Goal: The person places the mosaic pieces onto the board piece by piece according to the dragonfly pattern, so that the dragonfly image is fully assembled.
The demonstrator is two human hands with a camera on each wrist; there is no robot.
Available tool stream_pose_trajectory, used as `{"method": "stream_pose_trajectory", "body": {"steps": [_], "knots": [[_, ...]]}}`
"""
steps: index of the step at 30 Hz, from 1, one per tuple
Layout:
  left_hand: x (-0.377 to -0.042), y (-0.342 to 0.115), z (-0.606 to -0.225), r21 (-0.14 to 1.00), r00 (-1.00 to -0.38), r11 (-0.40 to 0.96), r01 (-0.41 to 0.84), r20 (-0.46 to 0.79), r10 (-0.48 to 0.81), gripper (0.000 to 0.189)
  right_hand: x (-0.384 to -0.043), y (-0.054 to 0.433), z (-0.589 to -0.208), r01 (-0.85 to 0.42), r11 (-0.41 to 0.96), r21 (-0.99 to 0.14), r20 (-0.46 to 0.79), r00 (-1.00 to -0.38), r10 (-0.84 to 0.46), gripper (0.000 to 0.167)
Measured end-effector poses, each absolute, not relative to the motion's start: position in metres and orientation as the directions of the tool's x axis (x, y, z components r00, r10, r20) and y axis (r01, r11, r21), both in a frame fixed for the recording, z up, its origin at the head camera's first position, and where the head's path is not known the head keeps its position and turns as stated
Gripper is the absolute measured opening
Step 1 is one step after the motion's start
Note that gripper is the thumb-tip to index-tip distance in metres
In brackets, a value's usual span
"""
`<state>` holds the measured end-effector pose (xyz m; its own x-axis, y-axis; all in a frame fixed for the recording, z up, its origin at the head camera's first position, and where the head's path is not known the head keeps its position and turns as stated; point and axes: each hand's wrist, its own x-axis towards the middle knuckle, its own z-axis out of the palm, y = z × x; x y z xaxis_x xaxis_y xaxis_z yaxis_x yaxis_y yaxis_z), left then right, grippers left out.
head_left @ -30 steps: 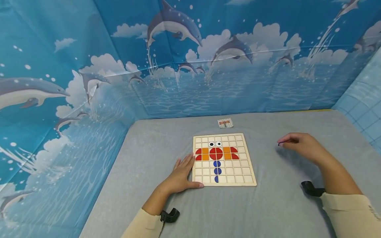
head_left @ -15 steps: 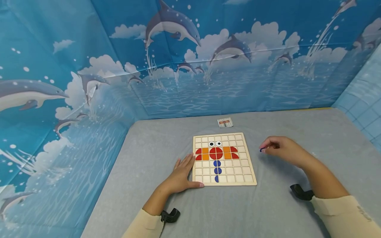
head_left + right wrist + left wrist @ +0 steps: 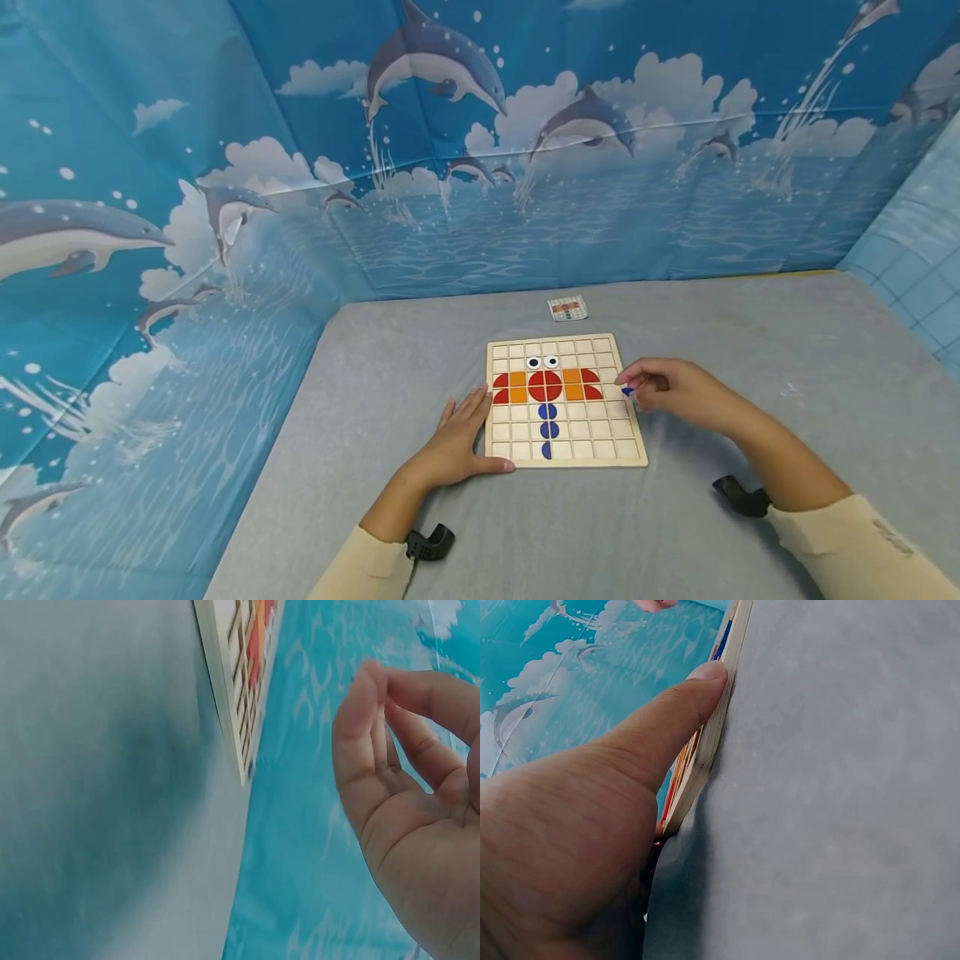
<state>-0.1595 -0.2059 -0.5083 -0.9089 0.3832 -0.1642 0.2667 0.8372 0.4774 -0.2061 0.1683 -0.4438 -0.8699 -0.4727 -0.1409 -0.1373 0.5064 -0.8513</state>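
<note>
A square wooden grid board (image 3: 592,429) lies on the table with red, orange and blue pieces and two eye pieces set in its cells. Down its lower middle run blue round shapes (image 3: 549,430), the lowest a single half circle (image 3: 547,451). My left hand (image 3: 450,446) rests at the board's left side, fingers extended along the edge and thumb on the front left corner; the left wrist view shows that thumb (image 3: 697,686) against the rim. Between thumb and fingertips my right hand (image 3: 675,392) pinches a small blue piece (image 3: 627,391) over the board's right edge. Its full outline is hidden by the fingers.
A small picture card (image 3: 567,308) with a similar grid pattern lies behind the board. Grey cloth covers the table (image 3: 787,333), and a blue dolphin-print curtain (image 3: 450,233) stands along the back and left. Dark wrist cameras (image 3: 431,543) sit on both wrists.
My right hand has moved left and toward the front, carrying the blue piece from the table's right side to the board's right edge. The left hand has stayed in place.
</note>
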Motion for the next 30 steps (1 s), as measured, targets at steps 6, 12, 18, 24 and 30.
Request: {"method": "stream_pose_trajectory", "body": {"steps": [6, 12, 18, 24, 30], "knots": [[-0.160, -0.206, -0.507, 0.483, -0.909, 0.834, 0.267, -0.163, 0.385, 0.119, -0.197, 0.146, -0.450, -0.179, 0.491, -0.853, -0.137, -0.831, -0.540, 0.020], [-0.161, -0.206, -0.507, 0.477, -0.909, 0.836, 0.272, -0.157, 0.385, 0.120, -0.188, 0.123, -0.457, -0.290, 0.497, -0.818, -0.078, -0.800, -0.594, 0.010], [-0.160, -0.206, -0.506, 0.480, -0.911, 0.835, 0.269, -0.155, 0.383, 0.119, -0.185, 0.106, -0.465, -0.390, 0.474, -0.790, 0.007, -0.778, -0.628, 0.011], [-0.161, -0.206, -0.508, 0.474, -0.911, 0.838, 0.269, -0.157, 0.381, 0.119, -0.185, 0.093, -0.470, -0.411, 0.485, -0.772, -0.002, -0.761, -0.649, 0.011], [-0.161, -0.207, -0.510, 0.472, -0.908, 0.837, 0.278, -0.155, 0.389, 0.119, -0.183, 0.083, -0.473, -0.408, 0.503, -0.762, -0.027, -0.755, -0.655, 0.010]]}}
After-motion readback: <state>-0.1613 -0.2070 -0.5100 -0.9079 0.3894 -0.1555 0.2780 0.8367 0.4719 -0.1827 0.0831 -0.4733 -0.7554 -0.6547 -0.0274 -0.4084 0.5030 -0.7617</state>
